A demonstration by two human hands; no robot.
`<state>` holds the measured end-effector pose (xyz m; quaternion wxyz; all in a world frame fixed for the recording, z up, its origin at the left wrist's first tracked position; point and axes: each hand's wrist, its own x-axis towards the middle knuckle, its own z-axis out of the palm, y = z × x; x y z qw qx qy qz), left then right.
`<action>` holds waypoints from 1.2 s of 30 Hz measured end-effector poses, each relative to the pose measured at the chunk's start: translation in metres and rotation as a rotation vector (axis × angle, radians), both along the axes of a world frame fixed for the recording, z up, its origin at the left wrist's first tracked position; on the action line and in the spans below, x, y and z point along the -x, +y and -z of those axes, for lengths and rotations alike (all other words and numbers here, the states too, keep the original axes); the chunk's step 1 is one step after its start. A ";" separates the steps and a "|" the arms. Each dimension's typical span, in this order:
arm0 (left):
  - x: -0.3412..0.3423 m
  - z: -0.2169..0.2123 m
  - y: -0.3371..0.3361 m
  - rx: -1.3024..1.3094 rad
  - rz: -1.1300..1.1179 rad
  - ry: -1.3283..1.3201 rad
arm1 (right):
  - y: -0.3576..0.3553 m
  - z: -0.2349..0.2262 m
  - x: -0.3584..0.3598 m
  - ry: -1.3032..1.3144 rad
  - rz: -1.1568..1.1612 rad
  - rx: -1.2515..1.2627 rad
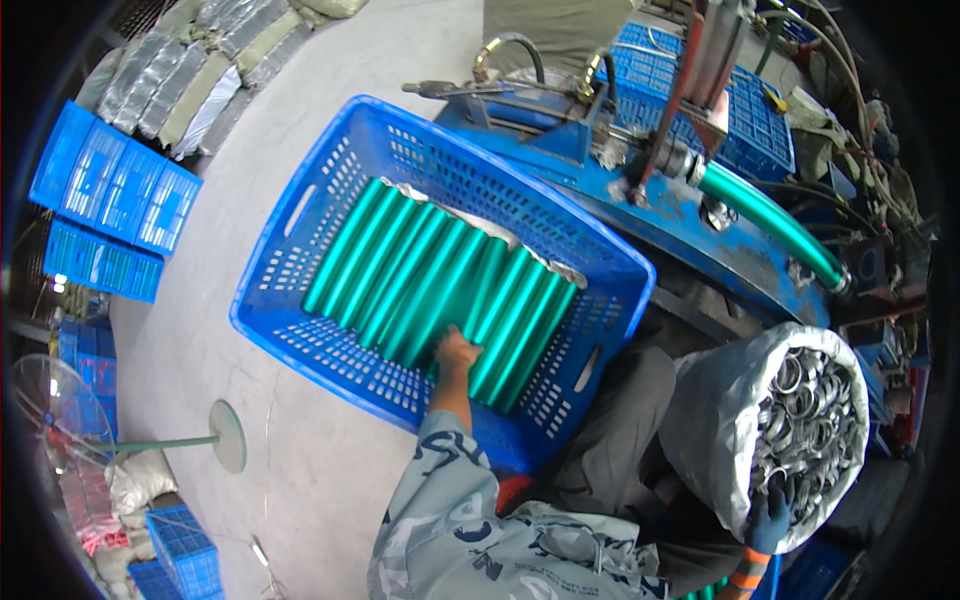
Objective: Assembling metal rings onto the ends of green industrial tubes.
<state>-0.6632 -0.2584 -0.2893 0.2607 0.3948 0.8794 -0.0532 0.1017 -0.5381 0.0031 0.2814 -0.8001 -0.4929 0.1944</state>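
Observation:
In a large blue plastic crate lies a row of shiny green tubes, side by side. My bare left hand is closed around the near end of one tube in the middle of the row; that tube is smeared by motion. At the right stands a white woven sack filled with loose metal rings. My right hand, in a dark blue glove, reaches over the sack's near rim and touches the rings. Its fingertips are partly hidden among them.
Beyond the crate is a blue metal machine holding a bent green tube between two fittings. Stacked blue crates and silvery bundles stand at the left. A fan and a round-based stand are lower left.

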 end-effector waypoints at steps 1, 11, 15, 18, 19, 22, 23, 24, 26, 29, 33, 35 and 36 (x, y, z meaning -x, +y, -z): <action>-0.018 0.004 0.003 -0.022 -0.026 -0.084 | -0.008 -0.001 -0.010 -0.079 -0.021 0.009; -0.032 -0.010 -0.030 -0.407 -0.069 -0.344 | 0.000 -0.045 0.033 -0.100 0.153 -0.139; -0.133 -0.067 -0.038 -0.666 -0.246 -0.867 | -0.022 -0.076 0.018 -0.223 0.139 -0.049; -0.167 -0.144 -0.025 -0.693 -0.121 -0.998 | -0.031 -0.088 0.012 -0.214 0.119 -0.131; -0.176 -0.170 -0.018 -0.757 -0.094 -1.055 | -0.033 -0.099 0.016 -0.272 0.098 -0.168; -0.243 -0.266 -0.012 -0.877 0.026 -1.228 | -0.061 -0.090 -0.006 -0.224 0.102 -0.127; -0.244 -0.280 -0.012 -0.903 0.100 -1.194 | -0.060 -0.108 -0.007 -0.341 0.018 -0.116; -0.248 -0.292 -0.013 -0.922 0.173 -1.162 | -0.057 -0.112 -0.013 -0.328 0.019 -0.125; -0.290 -0.330 -0.020 -0.971 0.363 -1.002 | -0.069 -0.116 -0.028 -0.195 0.001 -0.081; -0.348 -0.387 -0.047 -0.974 0.682 -0.791 | -0.076 -0.112 -0.044 -0.318 -0.010 -0.360; -0.405 -0.444 -0.096 -0.862 0.988 -0.620 | -0.047 -0.072 -0.069 -0.308 0.012 -0.693; -0.425 -0.458 -0.117 -0.829 1.100 -0.564 | -0.036 -0.054 -0.065 0.521 0.403 -0.455; -0.438 -0.464 -0.126 -0.839 1.140 -0.531 | -0.031 -0.055 -0.061 0.901 0.562 -0.449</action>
